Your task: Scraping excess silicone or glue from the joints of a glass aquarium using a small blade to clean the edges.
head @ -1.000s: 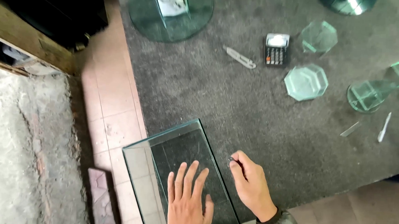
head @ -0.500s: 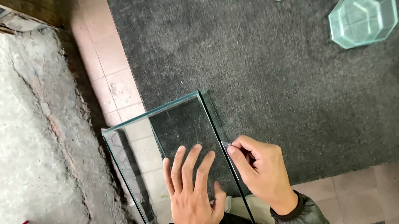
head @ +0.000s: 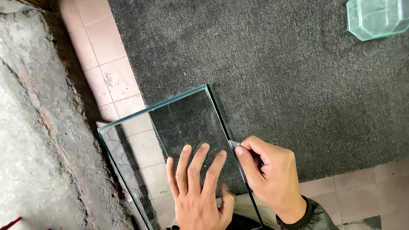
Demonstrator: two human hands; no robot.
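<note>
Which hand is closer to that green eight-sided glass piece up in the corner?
Right. The right hand sits at the glass sheet's right edge, below and left of the octagonal glass piece. The left hand lies flat on the sheet, farther left.

Clear green-edged rectangular glass pane [head: 177, 127], flat, half on grey carpet [head: 283, 77], half over pink tiles [head: 110, 75]

Left hand [head: 200, 196] flat on glass pane [head: 176, 141]; right hand [head: 268, 174] pinching small blade [head: 234, 144] (at edge).
</note>
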